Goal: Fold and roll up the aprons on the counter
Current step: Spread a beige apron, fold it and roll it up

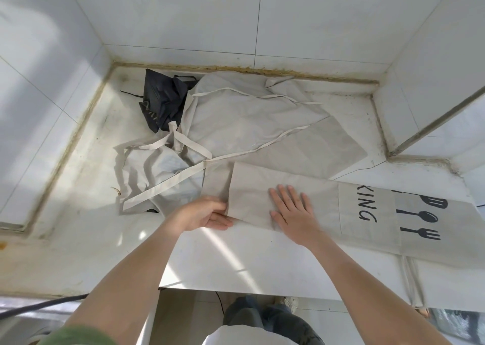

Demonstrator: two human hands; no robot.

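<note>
On the white worktop [236, 260] the folded beige apron [325, 203] lies flat. The left hand [207, 215] pinches its folded end, and the right hand [291, 209] rests on top, fingers [283, 194] spread.

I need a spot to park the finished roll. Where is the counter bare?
Bare counter lies between the folded apron and the front edge, and along the left wall beside the loose beige aprons. The back middle is crowded: that heap and a black apron.
</note>
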